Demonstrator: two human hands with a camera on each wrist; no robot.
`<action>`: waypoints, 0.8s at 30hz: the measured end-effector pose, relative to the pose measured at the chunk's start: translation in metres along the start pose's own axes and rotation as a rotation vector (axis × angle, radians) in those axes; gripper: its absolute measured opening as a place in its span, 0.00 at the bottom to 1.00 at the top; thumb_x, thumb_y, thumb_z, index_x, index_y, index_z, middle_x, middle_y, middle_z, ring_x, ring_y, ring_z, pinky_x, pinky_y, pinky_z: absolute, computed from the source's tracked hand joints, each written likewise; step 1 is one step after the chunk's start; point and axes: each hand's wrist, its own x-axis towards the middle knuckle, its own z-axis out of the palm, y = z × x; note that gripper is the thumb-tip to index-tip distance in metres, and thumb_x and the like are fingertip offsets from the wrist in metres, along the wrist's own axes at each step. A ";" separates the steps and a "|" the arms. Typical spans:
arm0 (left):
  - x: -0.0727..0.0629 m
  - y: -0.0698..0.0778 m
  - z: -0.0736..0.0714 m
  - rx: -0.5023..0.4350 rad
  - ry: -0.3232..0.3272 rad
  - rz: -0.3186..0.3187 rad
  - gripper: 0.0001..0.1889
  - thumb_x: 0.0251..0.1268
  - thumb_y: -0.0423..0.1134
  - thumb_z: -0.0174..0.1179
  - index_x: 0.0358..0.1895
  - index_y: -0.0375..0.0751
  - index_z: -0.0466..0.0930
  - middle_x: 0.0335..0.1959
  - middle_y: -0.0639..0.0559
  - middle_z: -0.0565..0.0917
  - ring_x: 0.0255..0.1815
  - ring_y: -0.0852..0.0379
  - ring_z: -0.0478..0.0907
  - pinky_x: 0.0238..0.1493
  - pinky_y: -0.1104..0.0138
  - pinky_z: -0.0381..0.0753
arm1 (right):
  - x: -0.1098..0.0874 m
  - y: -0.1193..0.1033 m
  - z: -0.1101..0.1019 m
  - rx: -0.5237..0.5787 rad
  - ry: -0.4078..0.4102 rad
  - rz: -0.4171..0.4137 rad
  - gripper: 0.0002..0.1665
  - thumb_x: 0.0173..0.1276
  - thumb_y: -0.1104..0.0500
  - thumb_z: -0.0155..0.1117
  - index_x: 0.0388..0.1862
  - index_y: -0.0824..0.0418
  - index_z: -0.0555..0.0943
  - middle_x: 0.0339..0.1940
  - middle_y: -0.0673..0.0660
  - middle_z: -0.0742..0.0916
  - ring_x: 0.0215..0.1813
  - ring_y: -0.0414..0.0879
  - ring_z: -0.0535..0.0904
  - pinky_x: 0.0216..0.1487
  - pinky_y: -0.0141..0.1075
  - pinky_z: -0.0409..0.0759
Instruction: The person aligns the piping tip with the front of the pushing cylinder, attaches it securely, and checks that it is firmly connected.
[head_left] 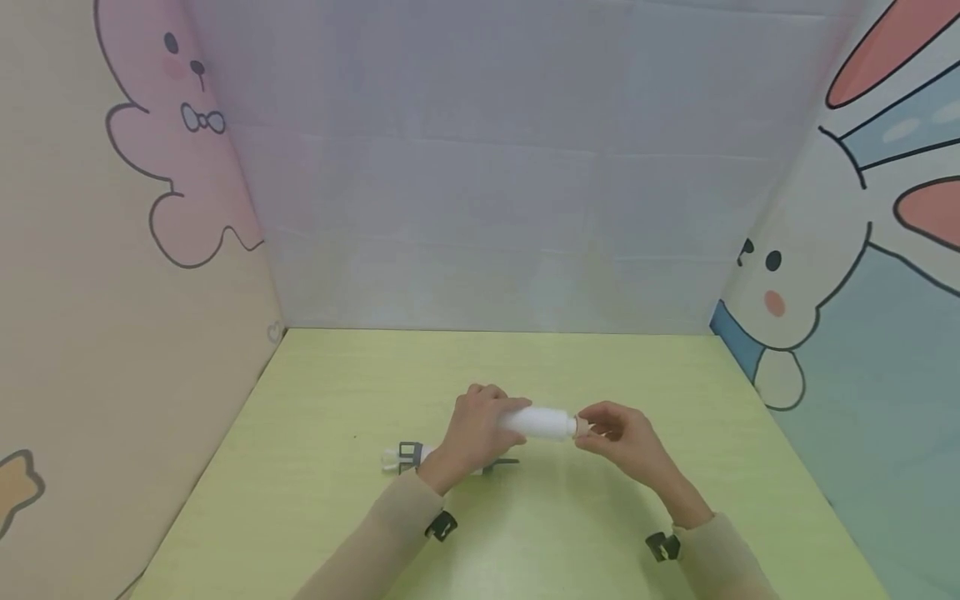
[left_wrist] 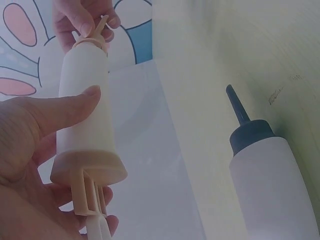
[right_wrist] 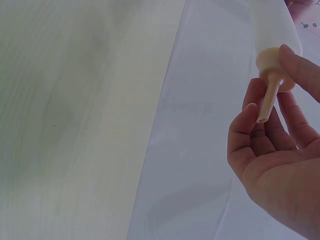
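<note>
My left hand (head_left: 474, 429) grips a white plastic bottle (head_left: 543, 422) round its body, holding it sideways above the table. At one end the bottle has a beige collar with a slotted frame (left_wrist: 86, 192), and a white piece extends from that frame. At the other end is a beige cap (right_wrist: 272, 67) with a thin spout (right_wrist: 269, 102). My right hand (head_left: 626, 442) pinches this cap between thumb and fingers. Beneath the left hand lies a second white bottle (left_wrist: 270, 185) with a dark grey spouted cap (left_wrist: 250, 135); my left hand and wrist partly cover it in the head view.
The pale yellow-green table (head_left: 600, 358) has a grey-white sheet (head_left: 480, 208) standing behind it. Side walls carry cartoon animals, among them a rabbit (head_left: 802, 292) at the right. A small black device (head_left: 441, 526) sits by the left cuff, another (head_left: 663, 547) by the right.
</note>
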 end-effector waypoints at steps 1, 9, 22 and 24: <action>-0.001 0.000 0.000 -0.001 0.004 0.002 0.26 0.43 0.49 0.76 0.51 0.56 0.84 0.40 0.53 0.81 0.43 0.48 0.73 0.40 0.56 0.71 | 0.000 0.000 0.000 0.000 -0.002 0.001 0.16 0.56 0.69 0.71 0.44 0.71 0.80 0.39 0.64 0.85 0.37 0.56 0.81 0.36 0.38 0.80; -0.006 0.001 -0.001 0.003 0.043 0.033 0.25 0.42 0.48 0.77 0.50 0.54 0.85 0.39 0.52 0.81 0.42 0.47 0.74 0.39 0.55 0.72 | -0.001 -0.003 0.003 -0.003 -0.023 -0.027 0.16 0.56 0.70 0.71 0.44 0.71 0.80 0.39 0.64 0.84 0.37 0.56 0.81 0.36 0.41 0.80; -0.016 -0.001 -0.003 0.026 0.030 -0.015 0.25 0.43 0.49 0.76 0.50 0.56 0.85 0.40 0.52 0.81 0.43 0.47 0.74 0.40 0.54 0.72 | 0.003 0.013 0.016 0.038 -0.057 -0.012 0.17 0.56 0.69 0.71 0.46 0.69 0.80 0.43 0.64 0.83 0.41 0.57 0.82 0.38 0.38 0.81; -0.017 -0.001 -0.003 0.023 0.029 -0.022 0.25 0.43 0.49 0.76 0.51 0.56 0.84 0.40 0.52 0.81 0.44 0.47 0.73 0.41 0.54 0.72 | 0.004 0.021 0.018 0.035 -0.061 0.003 0.18 0.57 0.68 0.71 0.46 0.67 0.80 0.44 0.62 0.84 0.42 0.55 0.83 0.39 0.36 0.81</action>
